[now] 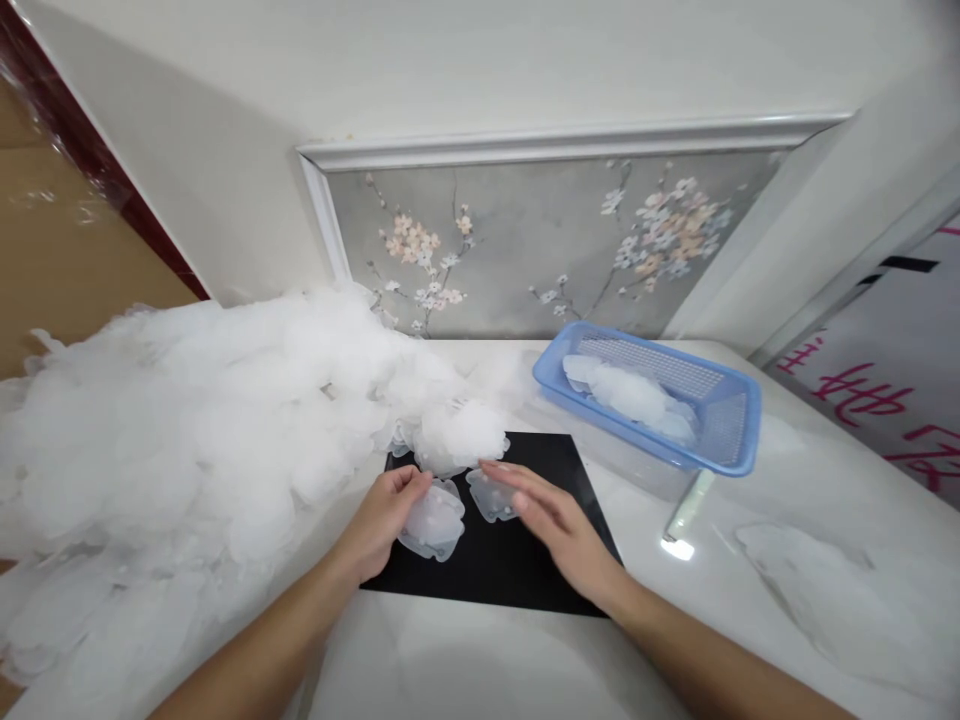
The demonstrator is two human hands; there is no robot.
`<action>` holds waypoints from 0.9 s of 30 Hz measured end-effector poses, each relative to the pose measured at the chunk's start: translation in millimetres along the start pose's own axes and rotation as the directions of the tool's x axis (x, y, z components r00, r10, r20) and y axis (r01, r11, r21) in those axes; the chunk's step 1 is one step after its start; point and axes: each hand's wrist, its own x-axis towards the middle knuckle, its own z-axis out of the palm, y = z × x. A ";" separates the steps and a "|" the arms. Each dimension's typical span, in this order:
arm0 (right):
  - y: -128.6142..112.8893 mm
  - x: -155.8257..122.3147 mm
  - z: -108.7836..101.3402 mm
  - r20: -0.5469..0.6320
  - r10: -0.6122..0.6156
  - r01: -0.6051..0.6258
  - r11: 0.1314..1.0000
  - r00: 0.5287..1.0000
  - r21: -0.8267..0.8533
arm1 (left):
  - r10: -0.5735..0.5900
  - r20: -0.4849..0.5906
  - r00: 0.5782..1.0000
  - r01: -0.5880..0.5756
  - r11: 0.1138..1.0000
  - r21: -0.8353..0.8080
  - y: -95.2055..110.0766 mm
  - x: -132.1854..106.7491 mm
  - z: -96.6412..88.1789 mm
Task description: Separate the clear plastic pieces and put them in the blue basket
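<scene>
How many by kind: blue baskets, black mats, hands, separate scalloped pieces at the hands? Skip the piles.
Blue basket: 1
Black mat: 1
Hands, left hand and right hand: 2
Scalloped pieces at the hands: 2 visible; stacked layers can't be told
Total: 6

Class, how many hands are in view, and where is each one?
2: the left hand pinches a translucent piece over the left side of the black mat; the right hand is at another piece, farther right over the mat. No others show.

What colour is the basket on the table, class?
The basket is blue, seen best in the head view.
</scene>
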 end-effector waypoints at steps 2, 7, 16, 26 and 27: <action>-1.4 -3.7 5.5 0.136 -0.203 0.237 0.916 0.970 -0.324 | -0.024 -0.003 1.000 0.024 0.999 -0.039 -3.0 -3.1 8.1; -0.3 -6.7 17.7 0.426 -0.355 0.550 0.631 0.832 -0.548 | -0.070 0.022 0.997 0.072 0.990 -0.122 -9.6 -10.4 21.9; 1.4 -11.5 12.9 0.042 -0.085 0.089 0.992 0.995 -0.093 | -0.148 0.182 0.972 0.190 0.952 -0.242 -7.0 -12.4 12.9; 10.4 -2.5 10.0 -0.240 -0.074 0.051 0.994 0.968 -0.101 | -0.089 0.299 0.950 0.167 0.955 -0.246 -8.9 -8.1 8.7; 11.6 -1.0 7.7 -0.235 -0.055 0.028 0.993 0.970 -0.116 | -0.100 0.291 0.951 0.182 0.945 -0.271 -8.9 -7.5 8.5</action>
